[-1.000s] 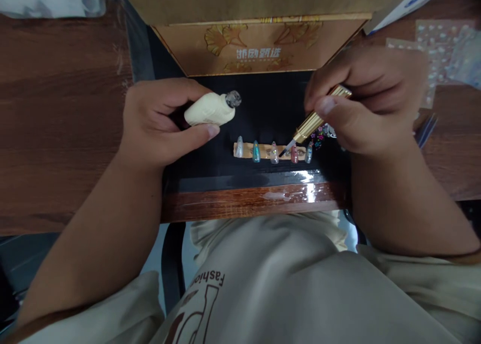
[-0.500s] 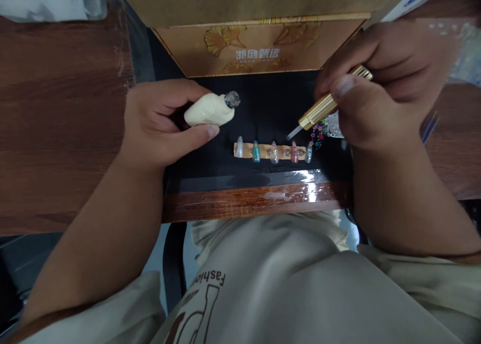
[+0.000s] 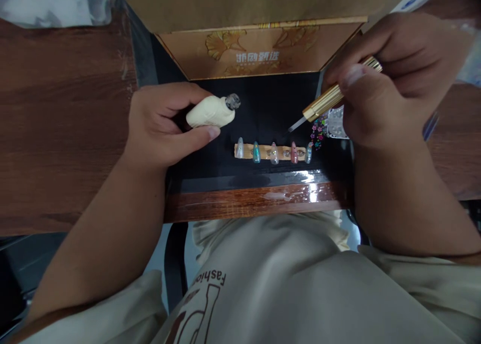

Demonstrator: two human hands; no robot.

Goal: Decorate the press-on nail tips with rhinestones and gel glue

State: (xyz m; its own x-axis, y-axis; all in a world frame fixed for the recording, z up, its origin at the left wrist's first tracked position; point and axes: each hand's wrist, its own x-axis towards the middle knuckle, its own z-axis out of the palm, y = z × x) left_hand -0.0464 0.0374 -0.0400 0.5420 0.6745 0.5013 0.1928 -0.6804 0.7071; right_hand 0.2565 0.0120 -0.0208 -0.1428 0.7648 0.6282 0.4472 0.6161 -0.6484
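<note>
Fabric of a pale shirt [image 3: 270, 284] filled the bottom of the frame, and above it I saw a glossy wooden table edge [image 3: 233, 206]. Beyond that, a little right of the frame's centre, a tan strip [image 3: 247, 151] lay on a black mat [image 3: 263, 96], bearing five pointed nails [image 3: 256, 152] in a row: milky white, glittery teal, clear with a pinkish tint, rosy pink and silvery blue. Near the strip's right end I had small colourful flowers [image 3: 318, 133] beside a clear container [image 3: 335, 123]. Left of centre, my left hand [image 3: 161, 126] was closed around a smooth cream bottle [image 3: 210, 111], its dark, uncapped neck pointing right. At upper right, my right hand [image 3: 398, 83] pinched a ribbed gold brush [image 3: 325, 102] between thumb and fingers; its thin tip hung just beyond the strip, apart from the nails. Farther up stood a brown box [image 3: 259, 65] with golden leaves.
</note>
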